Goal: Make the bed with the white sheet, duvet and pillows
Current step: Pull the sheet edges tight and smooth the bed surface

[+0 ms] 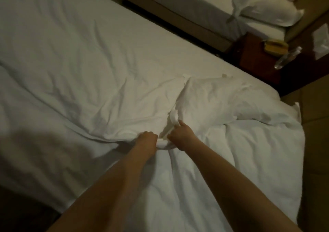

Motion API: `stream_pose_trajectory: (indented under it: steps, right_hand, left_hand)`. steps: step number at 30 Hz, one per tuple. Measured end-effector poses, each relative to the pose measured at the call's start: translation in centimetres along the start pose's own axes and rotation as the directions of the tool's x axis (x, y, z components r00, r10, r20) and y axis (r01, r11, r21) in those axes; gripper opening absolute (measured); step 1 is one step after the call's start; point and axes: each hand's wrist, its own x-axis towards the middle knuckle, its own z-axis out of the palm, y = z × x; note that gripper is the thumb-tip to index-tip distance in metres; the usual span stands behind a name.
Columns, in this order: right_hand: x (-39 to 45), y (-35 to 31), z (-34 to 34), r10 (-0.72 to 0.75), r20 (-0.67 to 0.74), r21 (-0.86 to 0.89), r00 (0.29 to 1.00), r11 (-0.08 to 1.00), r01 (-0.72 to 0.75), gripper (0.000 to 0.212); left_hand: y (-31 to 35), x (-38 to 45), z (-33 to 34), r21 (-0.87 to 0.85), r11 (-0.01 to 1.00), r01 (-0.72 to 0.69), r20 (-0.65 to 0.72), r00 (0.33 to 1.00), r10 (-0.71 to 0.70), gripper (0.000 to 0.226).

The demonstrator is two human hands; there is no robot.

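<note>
Fingers (179,124) of our right hand (179,136) pinch a twisted edge of the duvet (204,160), and those of our left hand (146,140) curl round a bunch of the same white cloth just beside it. We judge the job about half done: the white sheet (71,44) already covers the bed (179,20) with only soft creases, while the duvet lies heaped at our near corner, rumpled and not yet spread. One pillow (217,100) rests crooked beside the heap, touching it. Two more pillows (267,9) sit on the neighbouring bed (195,7), well apart; whether they belong here we cannot tell.
</note>
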Motion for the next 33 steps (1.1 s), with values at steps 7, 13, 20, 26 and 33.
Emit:
stream_pose_trajectory:
  steps: [7,13,20,26,33]
  right_hand:
    - [-0.8,0.5,1.0,-0.184,-0.102,-0.038,0.978,0.983,0.181,0.031]
    - [-0.1,3.4,0.3,-0.194,0.071,-0.224,0.978,0.953,0.205,0.042]
    - [-1.6,6.6,1.2,-0.192,-0.013,-0.027,0.981,0.981,0.191,0.028]
    - [-1.8,10.5,3.4,0.004,0.178,-0.137,0.984,0.990,0.021,0.044]
    - [-4.5,13.6,1.5,-0.043,0.135,0.091,0.990,0.995,0.031,0.040]
  left_hand:
    - [4.4,-1.5,1.0,-0.132,0.986,0.102,-0.107,0.987,-0.116,0.037]
    - [4.4,-1.7,0.4,-0.048,0.992,0.115,-0.043,0.992,-0.117,0.036]
    - [9.4,0.8,-1.6,-0.378,0.923,0.064,-0.168,0.976,-0.137,0.044]
    - [10.4,1.1,-2.9,-0.075,0.997,-0.025,-0.066,0.998,0.020,0.032]
    - [9.7,-0.6,-8.3,0.023,0.997,-0.070,-0.094,0.993,0.072,0.035]
